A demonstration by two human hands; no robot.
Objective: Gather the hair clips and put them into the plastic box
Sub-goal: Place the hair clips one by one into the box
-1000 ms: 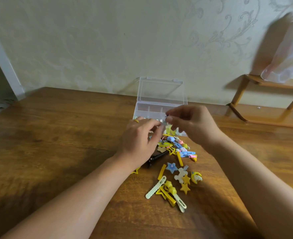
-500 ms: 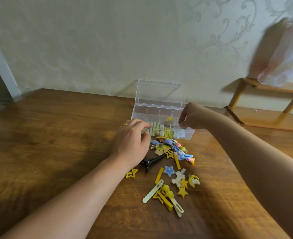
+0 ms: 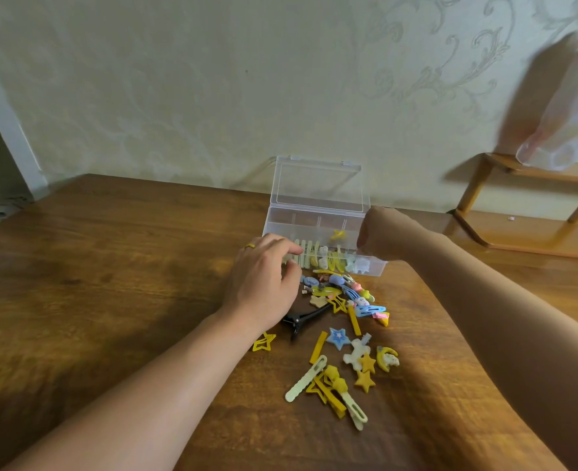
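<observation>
Right hand [image 3: 377, 234] curled over open box [image 3: 318, 212] at table's far edge; grip contents not visible. Left hand [image 3: 264, 283] relaxed, empty, on clips [image 3: 343, 334] before box. Risk: left forearm sweeping clips off pile; box sliding if nudged.

**Wooden table, a clear box and a scatter of clips**

The brown wooden table [image 3: 111, 266] reaches back to the wall. On it stands the clear plastic box [image 3: 318, 229], lid upright, with pale clips in its front compartments. Just in front of it lies a loose spread of hair clips [image 3: 345, 338]: yellow stars, a blue star [image 3: 338, 338], a black clip [image 3: 303, 321] and cream bars.
</observation>
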